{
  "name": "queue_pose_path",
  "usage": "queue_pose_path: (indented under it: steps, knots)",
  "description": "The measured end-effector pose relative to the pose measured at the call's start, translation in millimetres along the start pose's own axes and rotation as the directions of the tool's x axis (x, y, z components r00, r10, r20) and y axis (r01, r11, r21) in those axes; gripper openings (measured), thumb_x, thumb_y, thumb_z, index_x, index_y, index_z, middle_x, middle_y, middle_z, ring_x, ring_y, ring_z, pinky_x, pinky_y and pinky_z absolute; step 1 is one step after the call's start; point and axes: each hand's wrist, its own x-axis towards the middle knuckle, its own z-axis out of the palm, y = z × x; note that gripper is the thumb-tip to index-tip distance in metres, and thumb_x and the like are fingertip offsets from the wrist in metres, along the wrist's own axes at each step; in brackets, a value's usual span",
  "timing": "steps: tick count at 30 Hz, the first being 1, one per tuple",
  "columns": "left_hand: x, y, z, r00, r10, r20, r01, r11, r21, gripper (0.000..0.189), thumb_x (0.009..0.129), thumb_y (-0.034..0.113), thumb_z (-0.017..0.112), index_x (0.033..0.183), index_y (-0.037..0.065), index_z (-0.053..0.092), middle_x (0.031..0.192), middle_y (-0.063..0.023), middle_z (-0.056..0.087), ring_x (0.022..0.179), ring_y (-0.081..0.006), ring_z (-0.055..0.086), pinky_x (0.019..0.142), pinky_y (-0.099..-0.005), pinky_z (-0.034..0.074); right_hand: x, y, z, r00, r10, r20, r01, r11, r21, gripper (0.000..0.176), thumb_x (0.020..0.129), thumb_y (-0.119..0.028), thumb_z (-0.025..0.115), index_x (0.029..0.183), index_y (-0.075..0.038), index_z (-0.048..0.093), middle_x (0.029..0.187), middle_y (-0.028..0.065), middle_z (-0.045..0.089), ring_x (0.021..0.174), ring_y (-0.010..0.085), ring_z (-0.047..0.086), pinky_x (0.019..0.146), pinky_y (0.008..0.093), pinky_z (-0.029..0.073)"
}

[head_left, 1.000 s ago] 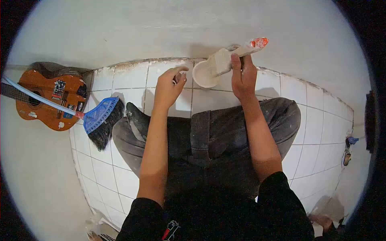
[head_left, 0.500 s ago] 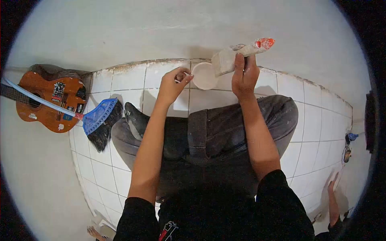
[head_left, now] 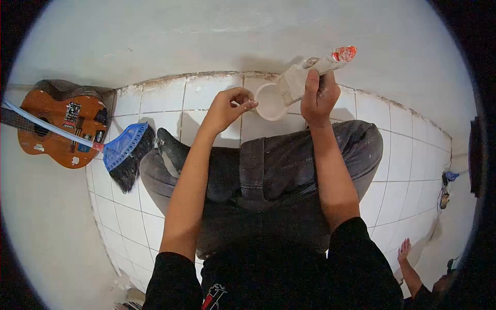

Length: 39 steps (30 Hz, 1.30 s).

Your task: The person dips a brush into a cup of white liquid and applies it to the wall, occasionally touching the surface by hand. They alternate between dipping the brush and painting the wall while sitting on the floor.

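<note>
My right hand (head_left: 320,99) grips a wide paintbrush (head_left: 293,84) by its handle, which ends in a worn red tip. Pale, dried paint coats most of the brush. Its bristle end rests at the right side of a round white tub (head_left: 272,103), overlapping the rim. On the tub's left side, the thumb and fingers of my left hand (head_left: 231,109) pinch the rim. What the tub contains is hard to make out against its pale inside.
White floor tiles (head_left: 398,155) meet a pale wall (head_left: 196,36) along a stained edge. A guitar (head_left: 62,126) with stickers leans at left, beside a blue broom (head_left: 126,152). My crossed legs (head_left: 279,168) lie below the tub. Another person's hand (head_left: 404,249) shows at lower right.
The tub and both my hands have shifted slightly right and down in view. The brush is tilted more steeply at the tub's rim. The other person's hand has moved left.
</note>
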Motion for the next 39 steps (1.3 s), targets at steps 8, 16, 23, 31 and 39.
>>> queue_pose_path:
  steps: [8,16,23,31,39]
  knots:
    - [-1,3,-2,1.000,-0.021,0.007,0.021,1.000,0.004,0.025,0.085,0.022,0.075,0.097,0.002,0.067,0.086,-0.0034,0.068,0.083,-0.0110,0.060,0.075,-0.0287,0.048,0,0,3,0.999,-0.039,-0.021,0.039,0.999,0.017,0.027,0.099,-0.019,0.049,0.105,0.005,0.060,0.070,0.0003,0.055,0.061,0.0059,0.045,0.056,0.0232,0.037]
    - [3,-10,-5,0.997,0.013,-0.074,-0.012,1.000,0.006,0.025,0.086,0.022,0.074,0.097,0.000,0.067,0.084,-0.0045,0.067,0.080,-0.0112,0.060,0.073,-0.0289,0.048,-2,4,1,0.997,0.072,-0.015,-0.071,0.996,0.055,0.027,0.097,-0.023,0.054,0.106,0.002,0.060,0.070,0.0075,0.062,0.061,0.0102,0.057,0.057,0.0269,0.046]
    - [3,-8,-7,0.967,-0.011,-0.253,0.038,0.994,0.102,0.025,0.088,0.025,0.071,0.098,0.001,0.069,0.079,-0.0032,0.066,0.071,-0.0098,0.055,0.066,-0.0262,0.045,-2,3,4,0.996,0.082,-0.027,-0.080,0.994,0.073,0.026,0.098,-0.021,0.052,0.107,0.003,0.058,0.071,0.0086,0.062,0.061,0.0133,0.058,0.057,0.0290,0.046]
    - [2,-7,-7,0.980,-0.019,-0.196,0.035,0.996,0.080,0.027,0.087,0.025,0.072,0.097,0.001,0.069,0.080,-0.0027,0.066,0.071,-0.0096,0.054,0.067,-0.0258,0.045,-3,-8,14,0.976,0.071,0.208,-0.063,0.997,-0.041,0.027,0.096,-0.024,0.056,0.106,0.000,0.057,0.077,0.0190,0.065,0.065,0.0353,0.065,0.059,0.0400,0.050]
    - [1,-4,-5,0.976,-0.001,-0.219,0.012,0.999,0.049,0.026,0.087,0.024,0.072,0.096,0.000,0.068,0.077,-0.0035,0.065,0.071,-0.0111,0.056,0.067,-0.0269,0.047,-5,-9,18,0.897,0.155,0.413,-0.113,0.986,-0.125,0.032,0.095,-0.028,0.058,0.110,0.000,0.056,0.074,0.0187,0.065,0.068,0.0371,0.066,0.063,0.0450,0.051]
